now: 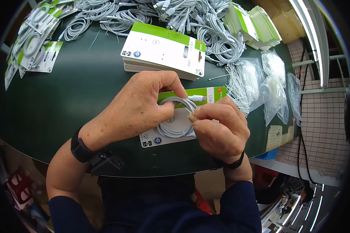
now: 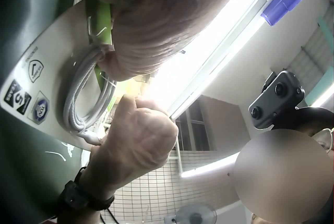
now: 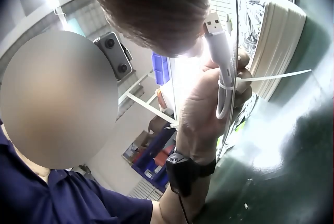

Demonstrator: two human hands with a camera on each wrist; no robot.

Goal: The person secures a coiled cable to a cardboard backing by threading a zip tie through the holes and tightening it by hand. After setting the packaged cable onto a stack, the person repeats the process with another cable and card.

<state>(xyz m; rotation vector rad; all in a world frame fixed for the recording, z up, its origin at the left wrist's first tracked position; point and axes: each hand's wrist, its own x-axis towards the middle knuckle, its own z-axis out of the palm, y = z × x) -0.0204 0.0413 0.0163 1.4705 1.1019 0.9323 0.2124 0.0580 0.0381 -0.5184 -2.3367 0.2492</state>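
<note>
A coiled white USB cable (image 1: 171,130) lies on a white and green packaging card (image 1: 149,138) near the table's front edge. My left hand (image 1: 138,101) holds the coil's upper part, thumb and index finger curled at it beside the white plug (image 1: 197,98). At the coil's right side, my right hand (image 1: 223,126) pinches a thin white cable tie between thumb and index finger, mostly hidden by the fingertips. In the right wrist view, another cable tie (image 3: 276,75) circles the cable below its USB-A plug (image 3: 216,41), its tail sticking out past the card.
Behind the hands stands a stack of cards (image 1: 163,48). Loose cable coils (image 1: 221,40) heap along the back, with more card stacks (image 1: 256,27) beside them. Carded cables (image 1: 39,58) pile at left. Loose cable ties (image 1: 237,87) and plastic bags (image 1: 275,93) lie right.
</note>
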